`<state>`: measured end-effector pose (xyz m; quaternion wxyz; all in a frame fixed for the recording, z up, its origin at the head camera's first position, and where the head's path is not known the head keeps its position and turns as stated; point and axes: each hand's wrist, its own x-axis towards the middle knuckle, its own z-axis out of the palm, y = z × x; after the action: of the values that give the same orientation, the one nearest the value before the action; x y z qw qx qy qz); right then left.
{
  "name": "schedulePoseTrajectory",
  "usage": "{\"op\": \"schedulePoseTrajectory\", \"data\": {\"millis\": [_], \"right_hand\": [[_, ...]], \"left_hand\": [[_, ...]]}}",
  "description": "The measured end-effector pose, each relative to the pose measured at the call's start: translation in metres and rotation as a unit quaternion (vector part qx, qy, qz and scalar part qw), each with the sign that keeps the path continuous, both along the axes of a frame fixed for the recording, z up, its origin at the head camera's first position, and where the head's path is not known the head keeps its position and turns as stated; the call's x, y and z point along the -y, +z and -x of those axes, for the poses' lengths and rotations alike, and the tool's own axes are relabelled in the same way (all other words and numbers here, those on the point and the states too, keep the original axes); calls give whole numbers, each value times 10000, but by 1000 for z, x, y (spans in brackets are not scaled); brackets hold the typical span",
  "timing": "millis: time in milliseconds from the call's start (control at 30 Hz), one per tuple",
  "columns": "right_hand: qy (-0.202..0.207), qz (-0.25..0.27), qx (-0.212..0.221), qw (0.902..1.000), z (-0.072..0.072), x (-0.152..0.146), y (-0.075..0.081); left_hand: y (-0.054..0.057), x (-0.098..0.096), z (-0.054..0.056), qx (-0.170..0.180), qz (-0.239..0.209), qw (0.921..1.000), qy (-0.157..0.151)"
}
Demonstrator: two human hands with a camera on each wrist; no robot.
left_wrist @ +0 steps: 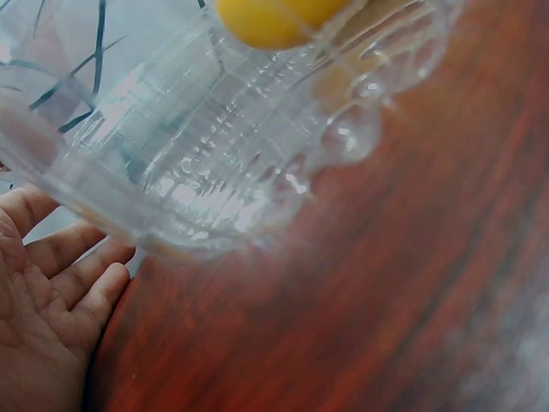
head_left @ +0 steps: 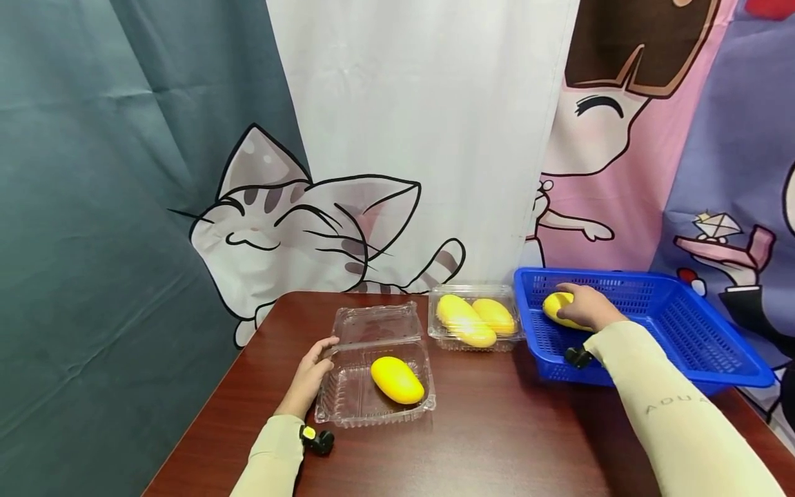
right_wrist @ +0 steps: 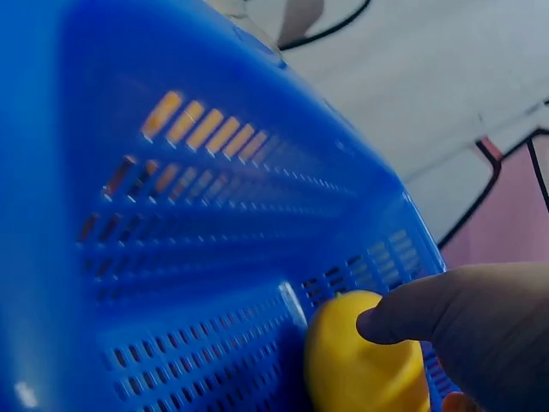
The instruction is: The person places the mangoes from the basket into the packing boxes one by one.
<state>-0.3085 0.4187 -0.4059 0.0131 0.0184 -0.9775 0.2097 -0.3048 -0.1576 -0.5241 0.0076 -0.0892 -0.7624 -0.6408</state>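
My left hand (head_left: 308,378) rests against the left side of a clear plastic clamshell box (head_left: 350,407), its lid (head_left: 377,324) folded back. In the left wrist view the fingers (left_wrist: 73,253) are fairly straight at the box's rim. Inside the box, toward the right, lies a yellow mango (head_left: 397,380). My right hand (head_left: 593,306) reaches into a blue plastic basket (head_left: 689,331) and grips another mango (head_left: 557,308) near its left wall. The right wrist view has the thumb (right_wrist: 403,313) lying across that mango (right_wrist: 356,360); the other fingers are mostly hidden.
A second clamshell box (head_left: 439,335), lid down, holds two mangoes (head_left: 462,319) between the open box and the basket. Everything stands on a brown wooden table (head_left: 484,428). Behind it hangs a curtain (head_left: 435,90) with cartoon prints.
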Motion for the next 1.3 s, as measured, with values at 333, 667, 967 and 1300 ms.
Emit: {"op": "schedulePoseTrajectory", "data": {"millis": [333,667,967,1300], "right_hand": [[175,-104,245,9995,1,-25,-13],[697,195,1136,9909,1,-29,-25],[135,501,420,9978,-8,-9,-2],[-47,844,-612,9945,-12,45,53]], "left_hand": [[2,-1,0,46,-8,10000,-11],[8,-1,-3,177,-32,9998,-92],[-4,0,-1,-11,137,9999,34],[-4,-1,2,-429,-276,9986,-118]]}}
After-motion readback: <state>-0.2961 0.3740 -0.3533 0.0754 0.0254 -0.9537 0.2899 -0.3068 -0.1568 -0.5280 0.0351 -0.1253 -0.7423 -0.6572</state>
